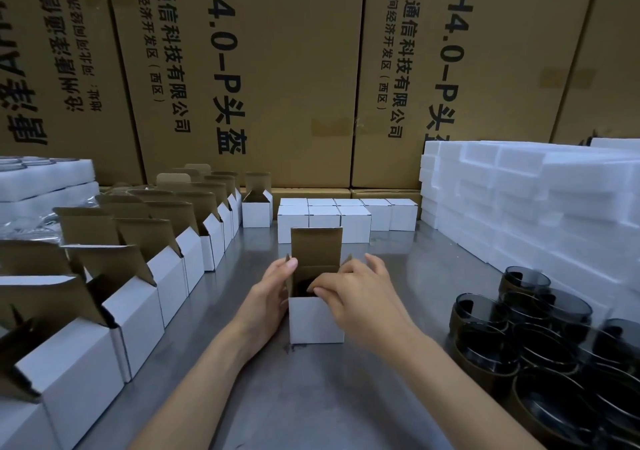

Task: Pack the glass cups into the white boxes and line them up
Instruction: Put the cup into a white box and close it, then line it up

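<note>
**Boxes, cups and foam around one open box**

An open box (317, 318) stands at centre frame on the table (311, 397). Open boxes (166, 276) run up the left; closed boxes (341, 219) sit behind centre. Foam blocks (530, 204) fill the upper right, glass cups (540, 345) the lower right.

Single head view, looking forward and down, close over grey table (346, 397), facing cartons (294, 69).
</note>
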{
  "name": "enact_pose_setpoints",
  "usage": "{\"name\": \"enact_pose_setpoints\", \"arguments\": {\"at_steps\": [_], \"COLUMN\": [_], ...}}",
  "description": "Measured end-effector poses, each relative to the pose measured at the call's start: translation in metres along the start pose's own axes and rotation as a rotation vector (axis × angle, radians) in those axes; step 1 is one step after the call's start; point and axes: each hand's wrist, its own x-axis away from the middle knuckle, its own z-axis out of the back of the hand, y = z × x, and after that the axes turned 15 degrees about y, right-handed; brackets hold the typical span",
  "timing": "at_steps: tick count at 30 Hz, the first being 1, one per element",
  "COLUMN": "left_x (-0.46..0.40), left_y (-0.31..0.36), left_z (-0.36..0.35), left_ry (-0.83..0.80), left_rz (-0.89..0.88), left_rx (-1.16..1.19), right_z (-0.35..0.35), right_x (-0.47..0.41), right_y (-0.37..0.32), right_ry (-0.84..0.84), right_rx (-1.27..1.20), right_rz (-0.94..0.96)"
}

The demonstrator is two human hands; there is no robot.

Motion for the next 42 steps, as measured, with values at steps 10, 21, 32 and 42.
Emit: {"name": "enact_pose_setpoints", "arguments": {"at_steps": [10,21,32,42], "left_x": [-0.001,-0.003,-0.004,0.000], "left_y": [0.003,0.001,0.004,0.006], "left_z": [0.012,0.007,0.007,0.014], "left_ry": [-0.010,-0.018,0.005,-0.160], "left_rz": [0.144,0.084,0.089,0.117], "left_rx": [0.128,-0.012,-0.021,-0.028], "right_z": [-0.015,-0.032,-0.034,-0.038], "right_x": [0.007,0.014,0.019,0.025], "right_y": [0.009,0.015,0.014,0.011], "right_ry": [0.358,0.033,0.089,0.084], "right_rx": [-0.890,-1.244,-1.155,-1.106], "right_rz": [-0.709,-0.885,-0.791,-0.679]}}
